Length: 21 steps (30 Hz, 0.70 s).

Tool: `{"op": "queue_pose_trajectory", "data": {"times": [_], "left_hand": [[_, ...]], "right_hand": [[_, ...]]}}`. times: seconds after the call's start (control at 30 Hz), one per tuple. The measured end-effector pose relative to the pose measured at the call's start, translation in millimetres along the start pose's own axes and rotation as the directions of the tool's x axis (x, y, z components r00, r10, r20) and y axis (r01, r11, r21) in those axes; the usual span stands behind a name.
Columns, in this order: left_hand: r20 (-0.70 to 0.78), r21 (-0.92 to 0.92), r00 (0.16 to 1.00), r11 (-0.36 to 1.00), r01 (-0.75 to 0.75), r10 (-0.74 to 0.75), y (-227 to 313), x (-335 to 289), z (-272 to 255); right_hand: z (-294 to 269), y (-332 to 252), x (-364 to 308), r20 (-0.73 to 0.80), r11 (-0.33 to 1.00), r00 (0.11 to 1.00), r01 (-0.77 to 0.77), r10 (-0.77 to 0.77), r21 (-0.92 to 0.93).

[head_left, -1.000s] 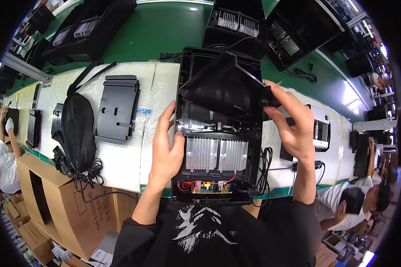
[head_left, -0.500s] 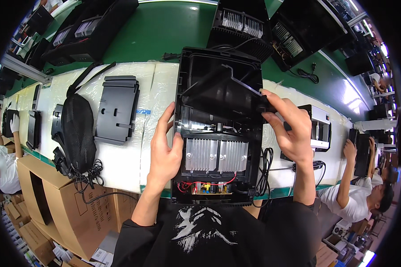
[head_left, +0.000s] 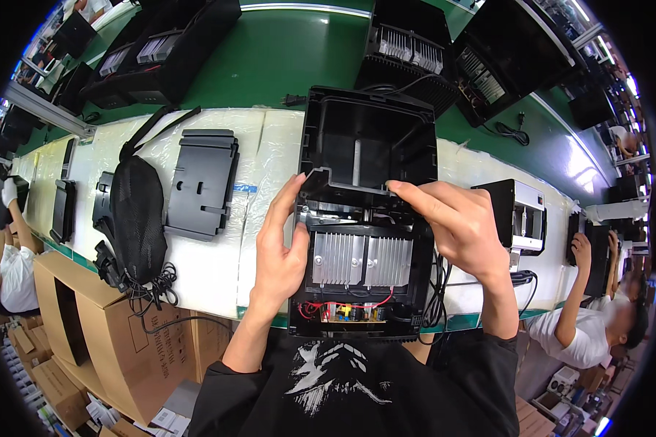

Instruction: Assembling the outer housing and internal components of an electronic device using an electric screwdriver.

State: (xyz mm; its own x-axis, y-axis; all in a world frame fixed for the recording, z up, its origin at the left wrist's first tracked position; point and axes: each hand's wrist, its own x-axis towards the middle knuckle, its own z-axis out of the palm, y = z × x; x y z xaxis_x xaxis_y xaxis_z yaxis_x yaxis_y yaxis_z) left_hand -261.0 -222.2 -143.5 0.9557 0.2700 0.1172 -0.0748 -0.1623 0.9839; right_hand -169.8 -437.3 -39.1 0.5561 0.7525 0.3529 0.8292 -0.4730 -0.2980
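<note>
A black device housing (head_left: 423, 273) lies open in front of me, its deep tray at the far end. Two silver finned heat sinks (head_left: 337, 259) sit in its near half, with a circuit board (head_left: 348, 312) and red wires below them. A black plastic divider panel (head_left: 348, 191) with a stepped edge crosses the middle of the housing. My right hand (head_left: 455, 222) pinches the panel's right end between thumb and forefinger. My left hand (head_left: 278, 247) is closed around the housing's left side, its fingertips by the panel's left end.
To the left lie a black mesh bag (head_left: 138, 215) with cables and a grey-black plastic plate (head_left: 202, 183). A white-framed unit (head_left: 526, 218) stands at the right. More open housings (head_left: 408, 54) are on the green bench (head_left: 299, 44). Cardboard boxes (head_left: 116, 331) stand lower left; co-workers sit on both sides.
The divider panel has come down from a raised, slanted position to lie across the housing's middle. My right hand moved left and nearer with it; the left fingertips now reach its left end.
</note>
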Motion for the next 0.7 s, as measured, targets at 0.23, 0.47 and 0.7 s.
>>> {"op": "queue_pose_trajectory", "data": {"times": [0.23,0.47,0.7], "left_hand": [[-0.014,-0.023,1.000,1.000,-0.002,0.001,0.9,-0.7,-0.4],[0.001,-0.019,1.000,1.000,-0.022,0.022,-2.8,1.0,-0.1],[-0.008,-0.027,1.000,1.000,-0.002,0.001,0.0,1.1,-1.6]], "right_hand": [[-4.4,-0.4,2.3,0.023,1.000,1.000,0.003,-0.003,0.000],[-2.0,1.3,1.1,-0.026,1.000,1.000,-0.006,0.007,0.023],[-1.5,-1.7,1.4,-0.051,1.000,0.999,0.002,-0.002,-0.003]]}}
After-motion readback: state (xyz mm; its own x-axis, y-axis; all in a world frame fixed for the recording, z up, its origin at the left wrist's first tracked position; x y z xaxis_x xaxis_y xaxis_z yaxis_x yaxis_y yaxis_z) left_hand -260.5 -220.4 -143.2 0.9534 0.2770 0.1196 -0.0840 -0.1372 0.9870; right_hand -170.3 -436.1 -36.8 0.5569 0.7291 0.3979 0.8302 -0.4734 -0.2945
